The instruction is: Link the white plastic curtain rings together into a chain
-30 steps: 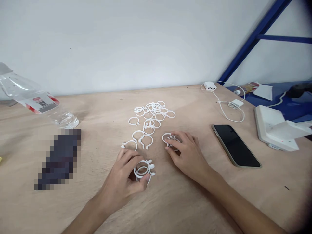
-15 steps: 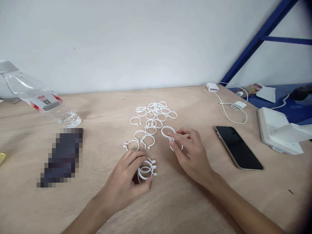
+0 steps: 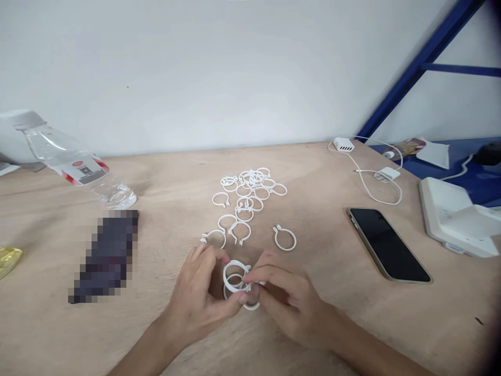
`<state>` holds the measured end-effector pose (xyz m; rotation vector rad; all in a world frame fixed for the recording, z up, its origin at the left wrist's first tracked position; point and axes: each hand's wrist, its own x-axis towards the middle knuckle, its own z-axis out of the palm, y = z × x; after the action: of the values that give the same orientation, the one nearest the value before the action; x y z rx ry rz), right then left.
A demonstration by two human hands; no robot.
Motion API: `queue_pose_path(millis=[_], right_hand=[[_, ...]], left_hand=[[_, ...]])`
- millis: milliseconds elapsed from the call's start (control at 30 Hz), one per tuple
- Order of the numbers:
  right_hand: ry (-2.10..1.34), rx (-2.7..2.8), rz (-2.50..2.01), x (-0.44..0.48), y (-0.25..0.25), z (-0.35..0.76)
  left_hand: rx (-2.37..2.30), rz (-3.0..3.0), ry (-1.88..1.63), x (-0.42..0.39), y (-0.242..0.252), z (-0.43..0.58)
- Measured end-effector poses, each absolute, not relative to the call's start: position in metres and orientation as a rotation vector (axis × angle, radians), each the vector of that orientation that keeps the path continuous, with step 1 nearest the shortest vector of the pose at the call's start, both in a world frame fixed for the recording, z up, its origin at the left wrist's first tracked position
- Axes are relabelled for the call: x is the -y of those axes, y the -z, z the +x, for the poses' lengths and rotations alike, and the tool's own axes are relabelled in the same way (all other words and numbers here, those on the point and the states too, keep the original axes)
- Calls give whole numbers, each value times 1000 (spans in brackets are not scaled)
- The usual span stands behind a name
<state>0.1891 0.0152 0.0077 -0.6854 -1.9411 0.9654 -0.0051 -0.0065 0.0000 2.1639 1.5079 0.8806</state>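
Near the front of the wooden table, my left hand (image 3: pixel 199 292) curls its thumb and fingers around a small stack of white plastic rings (image 3: pixel 234 262). These are thin rings with little clasp tabs at their ends. Right beside it, my right hand (image 3: pixel 295 297) pinches a white ring against the stack's tab side; its fingers hide part of that ring. A single loose ring (image 3: pixel 285 249) lies beyond my right hand. Farther back, several more rings (image 3: pixel 250 180) are spread in an overlapping cluster that reaches down toward my left fingers.
A clear water bottle (image 3: pixel 84 167) and a pixelated dark item (image 3: pixel 109 250) are on the left, with something yellow (image 3: pixel 8 259) at the edge. To the right are a phone (image 3: pixel 387 243), a white stand (image 3: pixel 450 219) and a white charger (image 3: pixel 343 144) with cable. A wall rises behind.
My right hand has come down and left from the loose rings with one ring, bringing it to the stack in my left hand. The view has shifted slightly.
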Motion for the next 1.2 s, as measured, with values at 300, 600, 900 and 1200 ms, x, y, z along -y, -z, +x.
queue_pose_path(millis=[300, 600, 900, 1200], right_hand=[[-1023, 1918, -667, -15, -5, 184], [-1093, 1922, -902, -20, -3, 181], [-1155, 1931, -842, -20, -4, 183], [-1243, 1882, -893, -24, -4, 187]], left_hand=[[-1309, 2205, -817, 5, -8, -3], [-1299, 2157, -1054, 4, 1, -5], [-1357, 2074, -908, 2, -11, -2], [-1360, 2195, -849, -1, -5, -2]])
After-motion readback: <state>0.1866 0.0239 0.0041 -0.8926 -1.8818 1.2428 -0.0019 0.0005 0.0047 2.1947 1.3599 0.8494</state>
